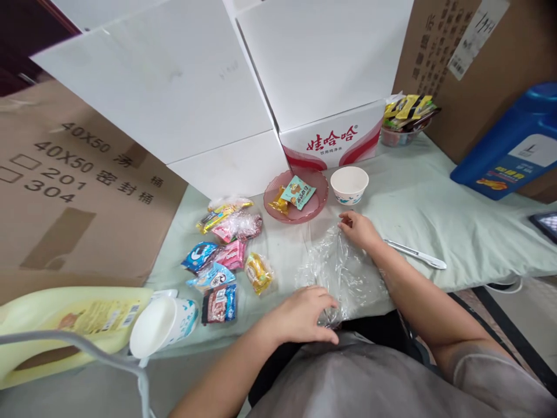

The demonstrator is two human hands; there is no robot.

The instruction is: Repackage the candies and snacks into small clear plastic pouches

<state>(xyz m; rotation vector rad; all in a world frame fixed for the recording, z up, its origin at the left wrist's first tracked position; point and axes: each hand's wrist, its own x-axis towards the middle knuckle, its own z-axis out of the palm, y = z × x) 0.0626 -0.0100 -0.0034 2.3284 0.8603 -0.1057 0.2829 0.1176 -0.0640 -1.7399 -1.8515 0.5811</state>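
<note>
A clear, crinkled plastic bag [348, 273] lies spread on the pale green cloth in front of me. My right hand [360, 231] has its fingers pinched at the far edge of the bag, just below a white paper bowl [349, 184]. Over the bag's near left side rests my left hand [307, 315], thumb and fingers apart. Beyond the bag, a pink glass plate [319, 212] holds a green snack packet [298, 192] and an orange-yellow wrapped piece [279, 201]. Several wrapped snacks [217, 273] lie to the left, with a yellow wrapped one [258, 273] nearest the bag.
A white utensil [415, 254] lies beside my right forearm. Cardboard boxes [87, 191] and white panels [174, 81] stand around the cloth. A blue bottle [509, 145] and a tub of packets [402, 136] are at right; a paper cup [163, 325] and yellow jug [87, 316] at left.
</note>
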